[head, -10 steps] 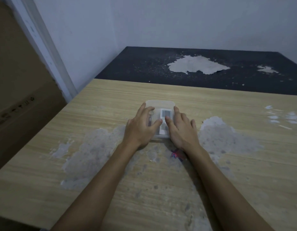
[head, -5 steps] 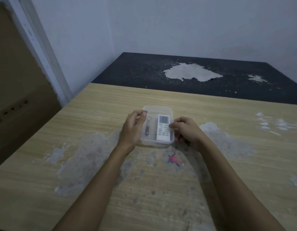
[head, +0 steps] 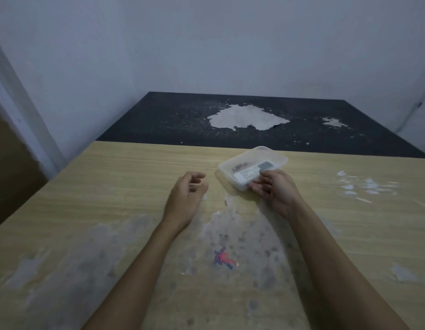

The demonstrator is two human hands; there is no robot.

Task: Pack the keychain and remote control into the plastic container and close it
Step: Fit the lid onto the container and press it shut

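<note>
A clear plastic container (head: 273, 155) lies on the wooden table, turned diagonally, with its lid on. Through the lid I see the white remote control (head: 252, 173) and, beside it on the far-left side, the dark keychain (head: 240, 166). My right hand (head: 275, 189) grips the container's near right corner, thumb on the lid and fingers at the side. My left hand (head: 188, 194) rests on the table to the left of the container, apart from it, fingers loosely curled and holding nothing.
The wooden table (head: 111, 198) has worn grey patches and a red-blue scribble (head: 223, 257) near the front. Behind it a black surface (head: 173, 120) with peeled white patches meets the wall. A door frame (head: 20, 120) stands at the left.
My left hand has let go of the container and pulled back to the left. My right hand has turned the container diagonally and shifted it right and farther away.
</note>
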